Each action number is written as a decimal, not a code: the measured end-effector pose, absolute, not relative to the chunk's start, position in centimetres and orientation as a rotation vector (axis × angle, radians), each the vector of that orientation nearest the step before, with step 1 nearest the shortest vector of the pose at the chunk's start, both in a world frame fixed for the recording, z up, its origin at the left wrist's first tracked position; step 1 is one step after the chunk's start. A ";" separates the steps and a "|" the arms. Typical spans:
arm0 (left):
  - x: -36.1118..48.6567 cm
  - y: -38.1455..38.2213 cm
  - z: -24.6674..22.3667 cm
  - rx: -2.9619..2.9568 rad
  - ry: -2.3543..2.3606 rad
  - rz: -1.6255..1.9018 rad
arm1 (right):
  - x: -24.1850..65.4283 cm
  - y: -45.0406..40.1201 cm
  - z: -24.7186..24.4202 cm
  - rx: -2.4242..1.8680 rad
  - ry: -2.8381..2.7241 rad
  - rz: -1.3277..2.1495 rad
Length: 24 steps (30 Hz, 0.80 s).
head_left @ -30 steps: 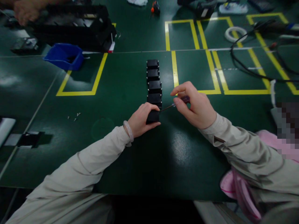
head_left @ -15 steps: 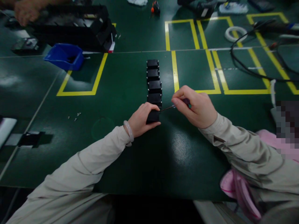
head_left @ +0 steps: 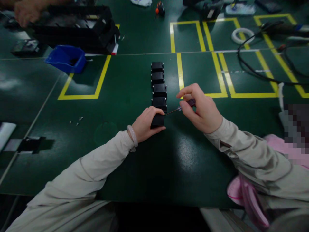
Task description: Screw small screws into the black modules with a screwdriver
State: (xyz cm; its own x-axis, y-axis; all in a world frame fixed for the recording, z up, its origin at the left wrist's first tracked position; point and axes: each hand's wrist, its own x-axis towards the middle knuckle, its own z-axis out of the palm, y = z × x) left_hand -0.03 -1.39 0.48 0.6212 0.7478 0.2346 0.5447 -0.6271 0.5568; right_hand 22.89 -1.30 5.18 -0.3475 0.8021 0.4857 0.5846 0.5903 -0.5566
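My left hand point(head_left: 146, 125) grips a small black block point(head_left: 157, 120), thumb on its near side and fingers on its far side. It is the nearest of a row of similar black blocks point(head_left: 158, 88) with bright screws along their sides. A screwdriver point(head_left: 191, 102) with a dark purple handle lies in my right hand point(head_left: 202, 109). Its thin shaft points left, and the tip meets the right side of the held block near my left fingertip. The forefinger of my right hand is raised off the handle, while the thumb stays against it.
Several loose screws point(head_left: 79, 120) lie on the green table left of my hands. A blue bin point(head_left: 66, 59) stands farther left, near a large black housing point(head_left: 77, 30) with another person's hand point(head_left: 27, 13) over it. Black cable point(head_left: 251, 69) and a white tape ring point(head_left: 242, 35) are at the right.
The forefinger of my right hand has lifted and opened away from the screwdriver handle, so more of the handle shows. My left hand and the block stay in place.
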 end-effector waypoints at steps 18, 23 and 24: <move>0.0 -1.5 0.6 2.382 1.052 0.591 | 23.0 -1.3 5.3 -1.113 -2.076 0.338; -0.1 -1.4 0.5 2.389 1.027 0.617 | 23.0 -1.3 5.3 -1.093 -2.077 0.336; -0.1 -1.4 0.5 2.389 1.027 0.612 | 23.0 -1.3 5.3 -1.093 -2.090 0.327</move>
State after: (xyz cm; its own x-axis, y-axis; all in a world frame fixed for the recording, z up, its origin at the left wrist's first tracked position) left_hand -0.06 -1.42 0.48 0.6213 0.7540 0.2130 0.5463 -0.6118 0.5721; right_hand 23.02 -1.26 5.30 -0.3607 0.7896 0.4964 0.6004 0.6038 -0.5243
